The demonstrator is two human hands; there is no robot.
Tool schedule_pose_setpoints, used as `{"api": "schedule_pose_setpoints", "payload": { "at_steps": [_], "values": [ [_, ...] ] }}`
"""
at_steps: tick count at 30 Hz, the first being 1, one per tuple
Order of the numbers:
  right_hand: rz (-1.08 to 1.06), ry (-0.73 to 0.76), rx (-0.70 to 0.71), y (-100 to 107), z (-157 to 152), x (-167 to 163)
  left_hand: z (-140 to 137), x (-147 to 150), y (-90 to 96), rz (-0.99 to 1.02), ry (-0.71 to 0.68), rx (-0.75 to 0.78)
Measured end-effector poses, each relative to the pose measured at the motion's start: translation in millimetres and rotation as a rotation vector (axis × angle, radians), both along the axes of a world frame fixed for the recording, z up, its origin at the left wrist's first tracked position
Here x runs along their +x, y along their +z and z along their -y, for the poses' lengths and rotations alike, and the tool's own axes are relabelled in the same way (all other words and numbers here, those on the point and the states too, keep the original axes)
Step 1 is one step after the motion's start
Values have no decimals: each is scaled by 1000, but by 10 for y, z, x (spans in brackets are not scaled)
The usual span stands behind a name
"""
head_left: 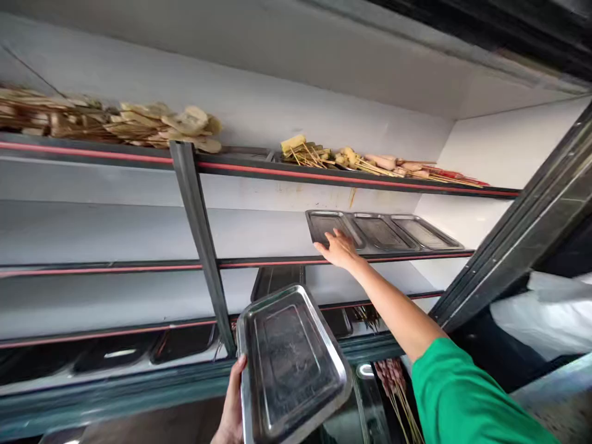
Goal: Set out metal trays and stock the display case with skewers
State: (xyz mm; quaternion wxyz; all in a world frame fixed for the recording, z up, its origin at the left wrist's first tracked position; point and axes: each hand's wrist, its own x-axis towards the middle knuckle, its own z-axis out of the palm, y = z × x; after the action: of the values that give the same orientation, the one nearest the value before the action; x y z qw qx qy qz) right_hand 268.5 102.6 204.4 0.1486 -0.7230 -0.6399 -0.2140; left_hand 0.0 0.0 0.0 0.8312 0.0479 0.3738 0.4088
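My left hand [232, 404] grips the left edge of a rectangular metal tray [289, 364], its thumb on the rim and its other fingers hidden underneath. The tray is tilted, and more trays may be stacked under it; I cannot tell. My right hand [341, 248] reaches out to the middle shelf, fingers spread, over the near edge of the leftmost metal tray [324, 227] there. Whether the fingertips touch that tray is unclear. Beside it lie a second tray [383, 231] and a third tray [425, 232] in a row.
On the top shelf [361, 179] lie skewered foods [346, 157] at right and more skewers [152, 123] at left. A dark upright post [194, 216] divides the shelves. Dark trays [182, 342] sit lower down, and meat skewers [393, 379] lie below at right.
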Motion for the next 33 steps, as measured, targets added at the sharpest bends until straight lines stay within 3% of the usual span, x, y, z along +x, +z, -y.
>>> {"api": "schedule_pose_setpoints", "payload": {
  "at_steps": [3,7,11,17,22,26,33],
  "values": [
    [-26,101,-114,-244,615,-232,107,55,10,64,4,4],
    [2,203,-527,-658,1324,-287,265,130,50,112,15,0],
    [-55,247,-583,-928,1603,-151,405,215,67,138,51,11],
    [44,235,-570,-823,1614,-19,600,360,29,187,87,55],
    [-13,276,-526,-704,1631,78,686,414,17,208,130,70],
    [14,249,-510,-650,1623,54,627,353,-12,175,183,45],
    [48,139,-598,-537,1613,-256,420,133,-23,214,76,61]
  ]
}}
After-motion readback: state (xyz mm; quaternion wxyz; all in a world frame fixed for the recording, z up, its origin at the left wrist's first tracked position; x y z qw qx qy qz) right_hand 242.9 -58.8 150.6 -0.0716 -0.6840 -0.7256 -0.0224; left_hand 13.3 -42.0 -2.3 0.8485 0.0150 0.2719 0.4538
